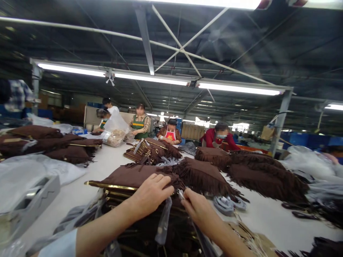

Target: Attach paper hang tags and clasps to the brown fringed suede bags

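Note:
My left hand [154, 191] lies palm down on a dark brown fringed bag [120, 175] with a gold-coloured metal frame edge, its fingers stretched towards the bag's right corner. This bag tops a stack of similar gold-edged ones. Close by, my right hand [199, 210] is closed in a pinch on a small shiny plastic-wrapped piece [180, 194] at that corner. What lies inside the wrap is too small to tell. Below my left fingers hangs a clear plastic sleeve [163, 223]. A second fringed brown bag [203, 175] rests just beyond my right hand.
More brown bags lie on the white table [100, 162] at left, centre and right. Grey rolled straps [226, 205] sit right of my hands. A grey box [34, 203] stands at left. Several people work across the table, one in a green apron [139, 126].

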A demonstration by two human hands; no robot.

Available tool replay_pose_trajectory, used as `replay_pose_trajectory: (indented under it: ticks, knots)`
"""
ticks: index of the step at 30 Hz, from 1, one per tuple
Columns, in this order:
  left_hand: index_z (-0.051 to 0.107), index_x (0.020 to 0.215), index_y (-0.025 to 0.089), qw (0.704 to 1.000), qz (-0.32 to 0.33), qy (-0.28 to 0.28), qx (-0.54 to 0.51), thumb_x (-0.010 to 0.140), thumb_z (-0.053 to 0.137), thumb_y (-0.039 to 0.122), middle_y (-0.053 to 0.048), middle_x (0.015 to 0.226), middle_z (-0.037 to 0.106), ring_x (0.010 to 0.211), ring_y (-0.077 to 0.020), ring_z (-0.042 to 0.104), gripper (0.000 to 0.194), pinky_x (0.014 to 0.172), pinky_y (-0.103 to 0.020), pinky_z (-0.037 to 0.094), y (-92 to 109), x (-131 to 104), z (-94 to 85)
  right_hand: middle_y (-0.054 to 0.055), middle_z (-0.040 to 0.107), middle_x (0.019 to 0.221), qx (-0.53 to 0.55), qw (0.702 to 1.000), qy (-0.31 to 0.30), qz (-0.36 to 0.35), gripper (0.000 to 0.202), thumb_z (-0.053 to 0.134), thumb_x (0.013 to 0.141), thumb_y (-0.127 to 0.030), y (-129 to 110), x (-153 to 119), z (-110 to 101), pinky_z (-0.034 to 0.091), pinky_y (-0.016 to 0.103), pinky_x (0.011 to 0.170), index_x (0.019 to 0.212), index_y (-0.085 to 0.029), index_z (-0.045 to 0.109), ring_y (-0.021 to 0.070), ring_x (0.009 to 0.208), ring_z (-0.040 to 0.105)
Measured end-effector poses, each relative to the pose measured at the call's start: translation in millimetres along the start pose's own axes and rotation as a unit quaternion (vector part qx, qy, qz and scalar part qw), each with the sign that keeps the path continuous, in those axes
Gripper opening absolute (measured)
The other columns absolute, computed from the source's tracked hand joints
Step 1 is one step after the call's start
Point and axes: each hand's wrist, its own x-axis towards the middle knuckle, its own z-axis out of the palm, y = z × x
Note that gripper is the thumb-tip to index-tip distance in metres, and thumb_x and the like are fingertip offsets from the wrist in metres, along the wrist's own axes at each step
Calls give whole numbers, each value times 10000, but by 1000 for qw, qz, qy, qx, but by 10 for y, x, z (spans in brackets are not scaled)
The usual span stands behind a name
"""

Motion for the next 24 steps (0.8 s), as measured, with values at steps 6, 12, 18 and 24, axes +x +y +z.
replay_pose_trajectory:
  ticks: [6, 12, 18, 24]
  knots:
    - [624, 954, 240, 993, 95, -13, -67, 931, 557, 221, -16, 985, 576, 872, -176, 501, 73, 759, -307, 391, 38, 47, 10, 53, 644, 900, 26, 999, 20, 24, 159, 432, 929, -168, -14, -68, -2, 417, 271, 656, 1018, -160, 565, 189, 771, 634]
    - [585, 936, 192, 990, 103, -77, -54, 918, 530, 156, -31, 964, 604, 870, -191, 510, 68, 748, -321, 368, 18, 37, -47, 74, 568, 1116, -75, 996, -7, -51, 281, 409, 970, -204, -211, 74, 28, 456, 254, 648, 1155, -253, 615, 202, 844, 678]
    - [588, 871, 208, 986, 106, -121, -47, 937, 492, 139, -16, 885, 610, 815, -186, 503, 136, 756, -324, 335, -387, -203, -382, 72, 561, 1175, -117, 993, 2, -31, 353, 400, 976, -181, -39, 43, 103, 484, 281, 638, 1211, -325, 621, 206, 789, 692]
    - [635, 859, 226, 991, -34, -122, -41, 925, 233, 33, 26, 874, 626, 824, -143, 505, 451, 820, -279, 340, -1023, -1083, -831, 84, 579, 1193, -117, 993, 9, -3, 439, 356, 966, -144, 30, -37, 126, 496, 284, 637, 1283, -336, 591, 207, 789, 692]
